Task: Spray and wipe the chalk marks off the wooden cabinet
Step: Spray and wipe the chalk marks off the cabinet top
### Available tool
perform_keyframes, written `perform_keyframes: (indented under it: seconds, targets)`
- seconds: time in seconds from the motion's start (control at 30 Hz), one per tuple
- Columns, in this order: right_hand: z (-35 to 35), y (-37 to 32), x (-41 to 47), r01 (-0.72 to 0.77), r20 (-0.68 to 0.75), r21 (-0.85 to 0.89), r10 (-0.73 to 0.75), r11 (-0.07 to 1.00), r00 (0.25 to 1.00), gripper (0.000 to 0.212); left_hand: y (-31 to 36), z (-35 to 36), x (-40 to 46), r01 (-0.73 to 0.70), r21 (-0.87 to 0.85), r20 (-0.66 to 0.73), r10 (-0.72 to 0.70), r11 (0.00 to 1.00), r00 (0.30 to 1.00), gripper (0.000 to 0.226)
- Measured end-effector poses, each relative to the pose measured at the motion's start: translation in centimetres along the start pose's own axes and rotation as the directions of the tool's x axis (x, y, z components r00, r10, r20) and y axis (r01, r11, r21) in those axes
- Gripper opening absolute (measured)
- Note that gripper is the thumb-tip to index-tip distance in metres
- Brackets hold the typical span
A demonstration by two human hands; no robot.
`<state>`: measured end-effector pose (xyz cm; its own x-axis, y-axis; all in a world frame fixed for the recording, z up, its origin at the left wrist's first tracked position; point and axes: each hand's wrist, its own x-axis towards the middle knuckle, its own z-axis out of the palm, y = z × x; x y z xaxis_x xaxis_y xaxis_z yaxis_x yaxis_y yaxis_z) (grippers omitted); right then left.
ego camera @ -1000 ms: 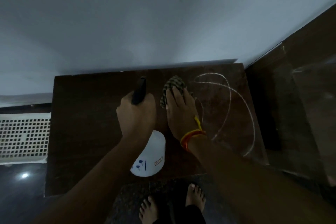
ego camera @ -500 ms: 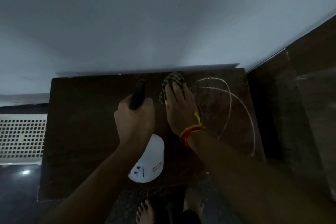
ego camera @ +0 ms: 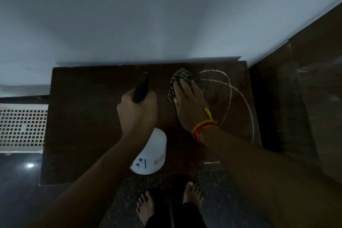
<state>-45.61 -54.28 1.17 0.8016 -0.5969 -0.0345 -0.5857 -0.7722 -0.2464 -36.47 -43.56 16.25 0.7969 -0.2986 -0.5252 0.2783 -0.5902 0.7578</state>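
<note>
- On top of the wooden cabinet (ego camera: 83, 126), the wiping step looks to be in hand; the right hand (ego camera: 190, 106) presses a striped cloth (ego camera: 180, 78) flat against the wood, just left of the chalk marks (ego camera: 238, 96), which curve as pale arcs across the right part of the top; a short chalk dash also shows near the front edge
- Most of the marks look untouched, so the task seems early; the left part of the top shows no chalk
- Next, by my reading, the cloth must travel right across the arcs with steady downward pressure, following their curve toward the front right corner; a fresh spray over that area may help first
- Right hand: palm down, fingers extended and together over the cloth, wrist bearing an orange and yellow thread band (ego camera: 202, 127); forearm reaching in from the lower right
- Left hand (ego camera: 137, 111): clenched around the dark head of the spray bottle (ego camera: 151, 155), whose white body hangs below the fist; nozzle pointing away toward the wall; whether a finger is on the trigger cannot be told
- Bare feet (ego camera: 192, 193) stand on the speckled floor just before the cabinet
</note>
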Motion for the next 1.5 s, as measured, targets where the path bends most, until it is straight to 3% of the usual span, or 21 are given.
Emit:
perform_keyframes:
  seconds: [0.2,0.5,0.73,1.1,1.5]
  targets:
    - [0.6,-0.5,-0.3,-0.066,-0.061,0.045,0.069,0.997,0.996,0.047,-2.2,0.9,-1.3,-0.082,-0.015,-0.009,0.082,0.997,0.997,0.026]
    - [0.4,-2.0,-12.9,-0.028,0.065,0.025,0.026,0.999,0.998,0.049,-3.7,1.1,-5.3,-0.071,-0.010,-0.059,0.070,0.997,0.996,0.026]
    - [0.5,-2.2,-11.2,-0.035,0.044,0.043,0.034,0.998,0.998,0.051,-5.9,1.1,-7.1,-0.140,0.018,-0.042,0.140,0.990,0.989,0.025]
    - [0.9,-3.1,-18.4,-0.041,-0.004,0.013,0.041,0.999,0.999,0.065,-6.1,0.6,-10.0,-0.208,0.034,-0.006,0.208,0.978,0.978,0.023]
    - [0.6,0.4,-18.6,-0.126,-0.063,-0.063,0.122,0.990,0.990,0.059,-7.4,1.3,-10.0,-0.152,0.001,0.011,0.152,0.988,0.988,0.018]
